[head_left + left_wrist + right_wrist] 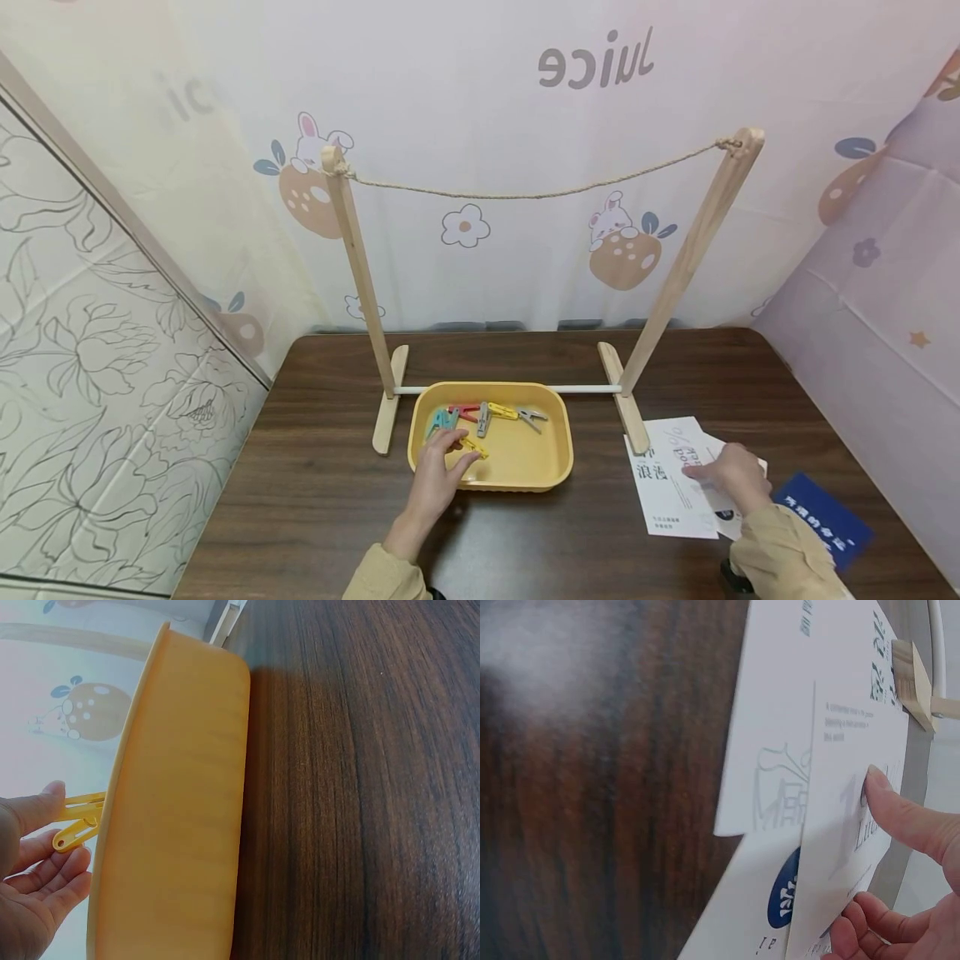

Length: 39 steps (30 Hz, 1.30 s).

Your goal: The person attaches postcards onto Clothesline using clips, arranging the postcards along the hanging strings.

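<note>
My left hand (437,479) is over the near left part of a yellow plastic basket (551,477), pinching a yellow clothespin (476,449) between thumb and fingers. The left wrist view shows that clothespin (81,813) at the basket's rim, partly hidden behind it. At the right, my right hand (738,477) grips a white printed card (844,761), thumb on its face and fingers curled under its edge. Other white cards (678,508) lie beneath it, overlapping. A dark blue card (825,521) lies beside my right wrist.
Several clothespins (483,418) in teal, red, grey and yellow lie in the basket. Behind it stands a wooden frame (678,271) with a rope (525,197) strung between its posts. One wooden foot (633,425) touches the cards' area. Patterned curtains back the dark wooden table (300,500).
</note>
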Tool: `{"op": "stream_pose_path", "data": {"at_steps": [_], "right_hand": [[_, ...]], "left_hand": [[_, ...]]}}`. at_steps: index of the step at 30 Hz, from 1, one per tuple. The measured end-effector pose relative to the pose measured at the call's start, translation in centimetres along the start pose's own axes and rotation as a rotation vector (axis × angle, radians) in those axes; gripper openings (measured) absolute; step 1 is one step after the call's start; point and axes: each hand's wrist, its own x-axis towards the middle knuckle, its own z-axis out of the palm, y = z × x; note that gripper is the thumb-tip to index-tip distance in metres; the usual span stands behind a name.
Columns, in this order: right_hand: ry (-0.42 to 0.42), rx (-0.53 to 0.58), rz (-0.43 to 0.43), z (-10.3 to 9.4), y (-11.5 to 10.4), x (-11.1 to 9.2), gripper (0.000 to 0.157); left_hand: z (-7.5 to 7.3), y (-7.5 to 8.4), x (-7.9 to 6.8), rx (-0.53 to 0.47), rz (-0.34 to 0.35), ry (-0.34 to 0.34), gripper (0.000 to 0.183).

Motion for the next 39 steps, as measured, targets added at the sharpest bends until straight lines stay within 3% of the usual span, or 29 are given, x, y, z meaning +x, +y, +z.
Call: {"op": "stream_pose_path", "data": {"at_steps": [5,12,16,21,30,39], "right_hand": [[-0.048,0.024,0.007,-0.3,0.6,0.5,0.083],[-0.039,-0.004,0.047,-0.3,0.9,0.8,0.086],[-0.035,-0.004,0.053,-0.5,1.1,1.0,0.080],[-0.032,-0.016,0.018,-1.3,1.5,1.0,0.061],[-0.044,0.078,-0.011,-3.0,2.0,0.2,0.038],[-0.076,0.158,-0.044,-3.1,4.5,2.3,0.046]], "left_hand": [[-0.1,0.1,0.0,-0.002,-0.008,-0.005,0.030],[-0.1,0.0,0.0,0.003,0.006,-0.001,0.029],[-0.1,0.0,-0.1,0.008,0.013,0.003,0.028],[-0.2,0.1,0.0,-0.008,0.007,0.000,0.028],[-0.6,0.2,0.2,0.003,0.018,-0.005,0.028],[-1.6,0.5,1.0,0.050,0.102,-0.041,0.028]]}}
